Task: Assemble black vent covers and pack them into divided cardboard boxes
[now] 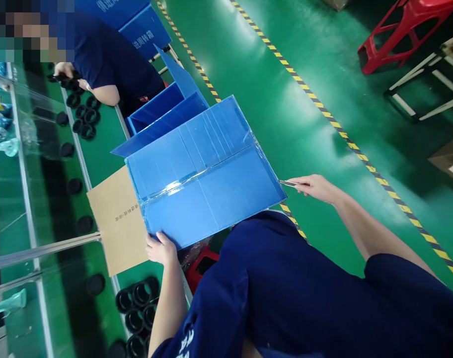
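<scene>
A blue box [207,174] lies in front of my body, its taped seam facing up. My left hand [161,248] rests against its lower left corner, thumb and fingers on the edge. At the box's right edge, my right hand [314,187] is closed round a thin metal tool [288,183], whose tip meets the box side. Under the box's left side, a brown cardboard sheet [118,223] with printed characters sticks out.
Black rings [135,320] stand on the green bench at lower left. Black round parts [85,223] line the belt. Behind the box is an open blue box [157,107]; a co-worker [111,54] handles black parts at upper left. A red stool [392,35] stands upper right.
</scene>
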Tool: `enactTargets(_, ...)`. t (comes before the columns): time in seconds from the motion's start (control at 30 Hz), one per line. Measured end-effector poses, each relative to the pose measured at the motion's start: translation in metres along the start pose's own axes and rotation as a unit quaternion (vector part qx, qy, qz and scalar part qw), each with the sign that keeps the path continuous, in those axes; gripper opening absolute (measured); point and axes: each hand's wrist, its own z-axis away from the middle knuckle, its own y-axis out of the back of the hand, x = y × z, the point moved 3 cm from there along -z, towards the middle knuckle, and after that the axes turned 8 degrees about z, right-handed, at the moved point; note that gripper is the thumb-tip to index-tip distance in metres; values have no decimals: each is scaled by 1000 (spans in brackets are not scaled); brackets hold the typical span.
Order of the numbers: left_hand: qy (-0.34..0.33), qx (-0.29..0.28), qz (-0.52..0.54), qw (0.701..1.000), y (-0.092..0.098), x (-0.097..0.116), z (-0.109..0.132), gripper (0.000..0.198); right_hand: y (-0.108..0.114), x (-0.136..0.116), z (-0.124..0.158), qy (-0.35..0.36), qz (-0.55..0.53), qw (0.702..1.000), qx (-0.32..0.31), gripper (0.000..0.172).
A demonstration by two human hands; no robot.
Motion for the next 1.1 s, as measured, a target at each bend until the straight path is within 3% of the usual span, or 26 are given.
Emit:
enactTargets(0.13, 7, -19, 8, 1000, 2, 7, -2, 65, 17, 12, 21, 20, 50, 995, -82, 46)
enactTargets(0.2, 18, -17, 20, 999, 10, 13, 2, 64, 35, 21, 31, 17, 69, 993, -91, 49)
enactTargets(0.23, 24, -3, 29, 999, 18, 18, 8, 63, 46, 25, 32, -2, 78, 995, -69, 52)
enactTargets(0.3, 22, 32, 64, 997, 35, 33, 26, 63, 68, 29, 21, -50, 81, 995, 42, 61)
enactTargets(0.33, 11, 39, 98, 994, 41, 44, 37, 62, 75, 23, 8, -49, 66, 992, 92, 65)
enactTargets(0.4, -34, -18, 226, 973, 45, 75, 60, 51, 71, -13, -30, 19, 24, 987, 158, 67)
enactTargets(0.47, -42, -160, 390, 906, 34, 113, 81, 36, 35, -77, -63, 117, -7, 982, 145, 62)
enactTargets(0.5, -38, -244, 469, 848, 26, 134, 91, 35, 7, -114, -73, 166, -2, 979, 119, 58)
enactTargets(0.57, 8, -326, 615, 718, 15, 169, 104, 41, -57, -189, -80, 270, 43, 959, 74, 48)
enactTargets(0.6, 42, -331, 673, 660, 12, 180, 106, 46, -89, -221, -79, 323, 83, 940, 68, 43)
enactTargets(0.67, 121, -299, 754, 573, 11, 187, 97, 50, -140, -272, -77, 395, 151, 903, 80, 43)
enactTargets(0.73, 179, -269, 790, 521, 14, 174, 68, 46, -175, -303, -78, 439, 180, 876, 86, 48)
enactTargets(0.77, 192, -259, 798, 509, 16, 164, 47, 42, -186, -311, -80, 455, 186, 867, 85, 47)
enactTargets(0.8, 191, -250, 799, 512, 18, 152, 21, 38, -195, -316, -82, 468, 190, 859, 83, 47)
enactTargets(0.87, 162, -225, 774, 570, 21, 127, -40, 30, -208, -317, -87, 472, 200, 854, 85, 48)
enactTargets(0.93, 107, -208, 693, 682, 19, 109, -105, 25, -218, -307, -91, 454, 209, 862, 83, 48)
enactTargets(1.0, 39, -218, 578, 785, 12, 104, -162, 25, -228, -293, -92, 426, 217, 875, 74, 47)
enactTargets(1.03, 9, -228, 532, 816, 8, 106, -186, 25, -233, -284, -91, 410, 222, 881, 74, 46)
enactTargets(1.1, -32, -243, 484, 840, -4, 116, -222, 23, -242, -269, -86, 382, 234, 890, 87, 44)
